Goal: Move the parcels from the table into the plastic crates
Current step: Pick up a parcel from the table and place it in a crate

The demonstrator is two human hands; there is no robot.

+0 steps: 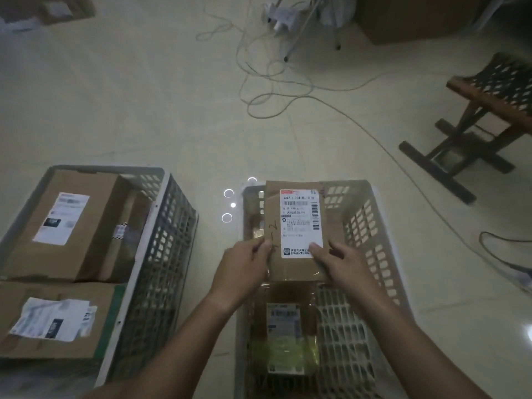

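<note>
Both hands hold a flat brown cardboard parcel [296, 226] with a white shipping label over the far half of the right grey plastic crate [371, 231]. My left hand [244, 269] grips its near left edge and my right hand [342, 269] grips its near right corner. Below it in the same crate lies another parcel [285, 335] with a label and yellow-green tape. The left grey crate [161, 254] holds two large cardboard boxes, one at the far end [60, 223] and one at the near end [51, 321].
The crates stand on a pale tiled floor. White cables [259, 90] trail across the floor behind them. A wooden folding stool [483, 116] stands at the right, and a cardboard box [414, 18] sits at the top right.
</note>
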